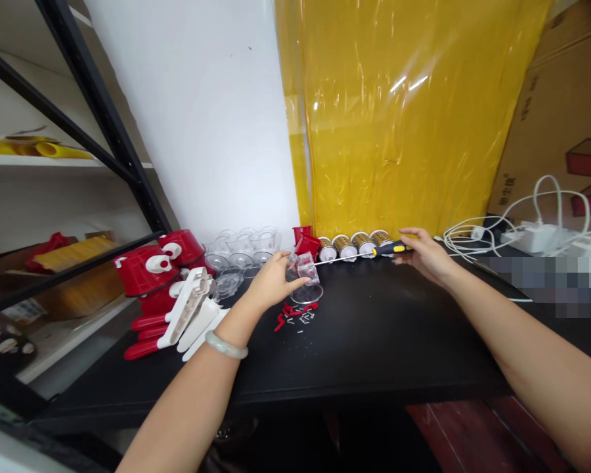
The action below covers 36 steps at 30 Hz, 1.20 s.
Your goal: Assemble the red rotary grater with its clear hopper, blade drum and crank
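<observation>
My left hand point(274, 279) grips a clear plastic part point(306, 270) with a wide round rim, fingers behind it and thumb in front. In my right hand point(426, 255) is a screwdriver point(393, 249) with a black and yellow handle, held level between the fingers and thumb. Its long thin shaft points left, and the tip reaches the clear part; whether it touches a screw is too small to tell. Just below on the black table lie small red pieces point(280, 320) and several loose screws point(306, 318).
Several clear plastic cups point(243, 246) stand behind my left hand. Red housings point(145, 270) and white-and-red handles point(187, 305) are piled left. Perforated drums point(345, 248) line the back beside red funnel-like parts point(306, 243). White cables point(465, 230) and adapters point(536, 236) lie right.
</observation>
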Tool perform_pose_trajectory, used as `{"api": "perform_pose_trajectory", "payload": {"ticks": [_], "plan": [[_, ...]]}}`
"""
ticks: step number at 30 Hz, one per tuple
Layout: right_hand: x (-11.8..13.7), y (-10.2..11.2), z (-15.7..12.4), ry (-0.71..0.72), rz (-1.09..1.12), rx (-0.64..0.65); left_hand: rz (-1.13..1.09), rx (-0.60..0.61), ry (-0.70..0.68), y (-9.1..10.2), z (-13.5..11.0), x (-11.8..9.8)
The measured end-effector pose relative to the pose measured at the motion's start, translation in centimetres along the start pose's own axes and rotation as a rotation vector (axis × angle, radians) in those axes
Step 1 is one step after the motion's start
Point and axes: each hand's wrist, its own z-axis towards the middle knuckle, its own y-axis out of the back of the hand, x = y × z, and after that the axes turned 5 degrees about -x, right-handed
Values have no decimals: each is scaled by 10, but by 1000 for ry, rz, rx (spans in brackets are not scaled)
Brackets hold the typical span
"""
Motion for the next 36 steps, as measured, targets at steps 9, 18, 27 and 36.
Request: {"api": "perform_pose_trajectory", "payload": {"ticks": [9,18,27,36], "plan": [[-3,2,3,9,1,19,21,-2,-7,1,0,-1],[-4,0,2,-5,6,3,4,-7,-5,1,0,0],[-4,-1,3,-28,5,-33,-10,-8,-6,1,0,-1],[-3,-1,0,-17,12,-42,-7,-8,-3,1,0,-1]]}}
